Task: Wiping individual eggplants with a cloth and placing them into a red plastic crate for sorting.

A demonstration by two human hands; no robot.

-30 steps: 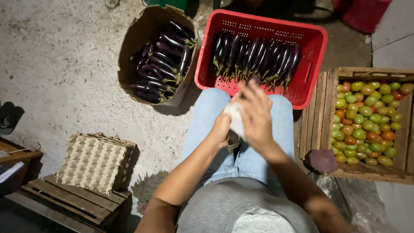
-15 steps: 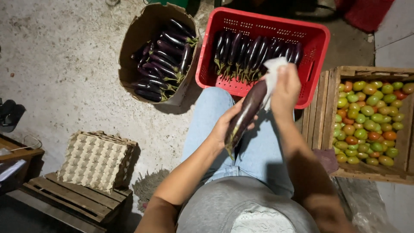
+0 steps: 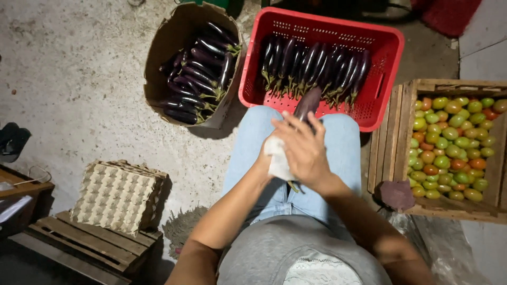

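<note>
Your eggplant [image 3: 308,103] points lengthwise at the crate [image 3: 317,31] — left hand [image 3: 264,158] gripping its stem end; right hand [image 3: 303,150] presses a cloth [image 3: 277,158] around it.

Lit brightly and evenly from above, shadowed darkly at the lower left corner, mildly bowed at edges, focused sharply throughout.

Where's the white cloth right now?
Head view, centre: the white cloth is under the right hand, pressed on the eggplant over the lap.
</note>
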